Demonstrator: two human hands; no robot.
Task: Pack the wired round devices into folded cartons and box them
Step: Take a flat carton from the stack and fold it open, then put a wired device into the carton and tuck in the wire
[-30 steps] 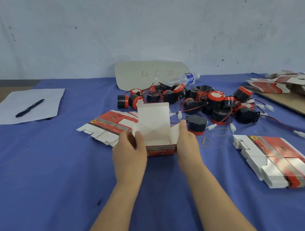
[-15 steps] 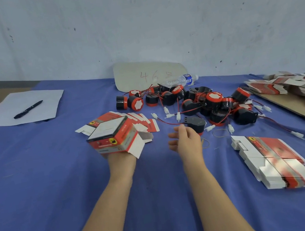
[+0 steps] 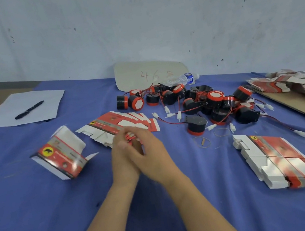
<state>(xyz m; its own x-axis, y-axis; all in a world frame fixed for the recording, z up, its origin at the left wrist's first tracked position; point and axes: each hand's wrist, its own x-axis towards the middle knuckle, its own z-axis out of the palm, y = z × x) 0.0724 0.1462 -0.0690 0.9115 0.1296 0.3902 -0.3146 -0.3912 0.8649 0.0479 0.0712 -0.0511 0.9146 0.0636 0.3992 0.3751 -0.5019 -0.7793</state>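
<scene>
A folded red-and-white carton lies tilted and blurred on the blue cloth, left of my hands, with nobody holding it. My left hand and my right hand meet in the middle, the right partly over the left. Their blurred fingertips are at the near edge of a fanned stack of flat cartons. Whether they pinch a carton is not visible. A heap of black-and-red wired round devices lies behind and to the right. One device sits apart at the front of the heap.
Another stack of flat cartons lies at the near right, and more flat cartons lie on a brown board at the far right. Rubber bands lie by the devices. A pen on paper is at the far left. A water bottle is by the wall.
My left hand let go of the folded carton, which now lies further left on the cloth. Both hands came together over the near edge of the flat carton stack.
</scene>
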